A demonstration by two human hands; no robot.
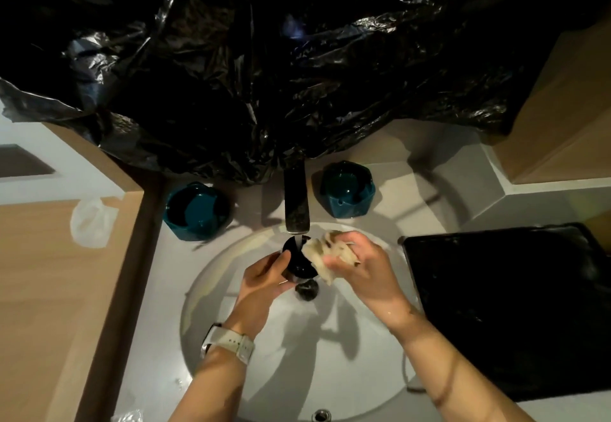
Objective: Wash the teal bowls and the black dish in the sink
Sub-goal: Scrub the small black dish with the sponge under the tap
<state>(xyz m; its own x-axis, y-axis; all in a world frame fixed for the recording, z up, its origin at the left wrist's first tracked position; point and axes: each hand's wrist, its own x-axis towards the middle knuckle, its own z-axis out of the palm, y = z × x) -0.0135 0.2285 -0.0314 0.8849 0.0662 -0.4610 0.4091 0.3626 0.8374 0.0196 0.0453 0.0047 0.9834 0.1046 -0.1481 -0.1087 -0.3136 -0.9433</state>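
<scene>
Holding the small glossy black dish right under the faucet stream, my left hand curls round its rim, tilting it so water sheets off over the drain. My right hand bunches a soft pale sponge against it, while both faceted teal bowls wait on the ledge.

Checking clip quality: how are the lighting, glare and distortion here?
Head view: dim and warm; strong wide-angle bending at the counter edges; glare streaks on the black plastic sheet; hard shadows of both arms across the sink; black dish almost lost in darkness; slight softness overall.
</scene>
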